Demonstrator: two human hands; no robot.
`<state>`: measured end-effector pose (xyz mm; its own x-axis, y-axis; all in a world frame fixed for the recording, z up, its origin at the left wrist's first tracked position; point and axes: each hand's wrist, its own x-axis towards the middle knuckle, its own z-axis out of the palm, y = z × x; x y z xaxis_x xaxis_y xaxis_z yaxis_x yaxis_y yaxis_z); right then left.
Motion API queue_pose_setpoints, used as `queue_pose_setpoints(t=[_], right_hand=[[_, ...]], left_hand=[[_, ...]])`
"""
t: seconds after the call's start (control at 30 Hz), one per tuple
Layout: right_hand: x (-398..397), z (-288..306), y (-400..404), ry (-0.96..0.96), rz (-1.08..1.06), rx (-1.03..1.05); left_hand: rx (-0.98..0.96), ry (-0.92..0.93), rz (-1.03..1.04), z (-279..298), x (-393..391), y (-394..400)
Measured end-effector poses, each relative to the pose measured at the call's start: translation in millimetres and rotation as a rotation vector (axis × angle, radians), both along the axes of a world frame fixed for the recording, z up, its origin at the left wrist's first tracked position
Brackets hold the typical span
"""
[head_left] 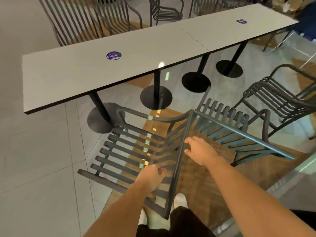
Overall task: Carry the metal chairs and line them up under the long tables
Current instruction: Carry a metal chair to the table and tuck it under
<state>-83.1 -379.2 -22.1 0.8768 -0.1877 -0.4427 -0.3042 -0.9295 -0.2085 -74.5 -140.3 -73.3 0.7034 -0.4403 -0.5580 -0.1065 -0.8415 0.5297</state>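
Observation:
Just in front of me stands a dark metal slatted chair (130,147), its seat facing the long grey table (77,77). The top rail of its back runs toward my feet. My left hand (151,177) is closed around the chair's back, just below that rail. My right hand (200,152) hovers at the same rail farther up, fingers apart, fingertips touching or nearly touching it. A second metal chair (239,132) stands right beside the first, and their backs meet in a V. A third chair (280,100) stands at the right.
A second grey table (239,36) joins the first end to end, both on black posts with round bases (156,97). Several more metal chairs (82,19) stand behind the tables. My shoes (180,200) are under the chair back. A glass barrier (290,182) borders the right.

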Motion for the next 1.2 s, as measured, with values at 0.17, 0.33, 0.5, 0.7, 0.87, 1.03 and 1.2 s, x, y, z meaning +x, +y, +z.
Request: queue_pose_setpoints(t=[0.17, 0.33, 0.5, 0.7, 0.87, 1.03, 1.2], right_hand=[[36, -25, -26, 0.048, 0.286, -0.11], [65, -44, -52, 0.071, 0.53, -0.196], [91, -69, -68, 0.076, 0.694, -0.221], [119, -89, -67, 0.129, 0.882, -0.346], [134, -94, -64, 0.189, 0.975, -0.375], [138, -94, -58, 0.159, 0.965, -0.39], [137, -87, -18, 0.151, 0.929, -0.41]], left_hand=[[-0.011, 0.048, 0.127, -6, 4, -24], [0.044, 0.166, 0.243, -24, -11, -61], [0.101, 0.242, 0.272, -43, -24, -94], [0.154, 0.231, 0.393, -59, -30, -108], [0.175, 0.279, 0.375, -60, -23, -108], [0.223, 0.297, 0.373, -56, -15, -100], [0.27, 0.265, 0.366, -49, -2, -56]])
